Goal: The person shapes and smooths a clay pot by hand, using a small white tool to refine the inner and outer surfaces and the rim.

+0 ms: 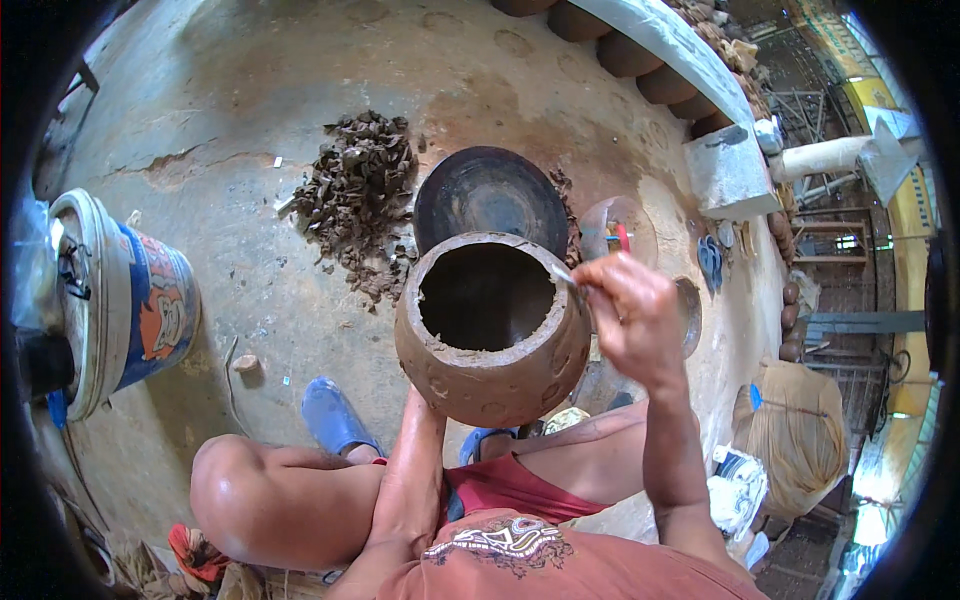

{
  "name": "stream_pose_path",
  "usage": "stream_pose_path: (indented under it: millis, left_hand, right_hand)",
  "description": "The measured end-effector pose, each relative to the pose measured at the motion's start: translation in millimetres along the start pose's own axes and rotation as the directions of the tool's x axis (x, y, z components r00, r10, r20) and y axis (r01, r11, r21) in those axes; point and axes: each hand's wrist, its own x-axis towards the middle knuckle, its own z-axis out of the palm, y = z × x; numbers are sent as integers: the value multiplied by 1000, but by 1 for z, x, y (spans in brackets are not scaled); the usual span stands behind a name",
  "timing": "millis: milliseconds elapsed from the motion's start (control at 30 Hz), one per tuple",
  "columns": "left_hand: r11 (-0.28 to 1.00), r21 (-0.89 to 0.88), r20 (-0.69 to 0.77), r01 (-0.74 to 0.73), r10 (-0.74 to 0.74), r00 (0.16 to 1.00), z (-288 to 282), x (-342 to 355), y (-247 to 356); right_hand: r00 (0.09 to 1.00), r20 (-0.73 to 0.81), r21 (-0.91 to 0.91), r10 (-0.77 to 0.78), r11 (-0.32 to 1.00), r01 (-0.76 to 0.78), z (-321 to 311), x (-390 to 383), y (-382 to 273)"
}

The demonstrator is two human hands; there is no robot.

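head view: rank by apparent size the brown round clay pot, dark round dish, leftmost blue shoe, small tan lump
1. Brown round clay pot
2. Dark round dish, partly hidden
3. Leftmost blue shoe
4. Small tan lump

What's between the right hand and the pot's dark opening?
Head view: a small pale tool, pinched in the right hand, then the clay pot's rim.

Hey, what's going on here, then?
A seated person is working on a brown pot. The right hand pinches a small tool at its ragged rim. The left forearm reaches under the pot, its hand hidden. Beyond sit a dark dish and a pile of brown scraps.
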Motion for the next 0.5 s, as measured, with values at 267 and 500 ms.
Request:
stream_pose_path:
  millis: [267, 500]
  left_hand:
    - [1000, 13, 3, 10, -10, 1000, -4, -7, 1]
    - [1000, -6, 23, -27, 27, 999, 7, -9, 6]
  right_hand:
    - [991, -63, -44, -115, 993, 113, -1, -38, -74]
    - [948, -277, -8, 157, 986, -166, 3, -15, -21]
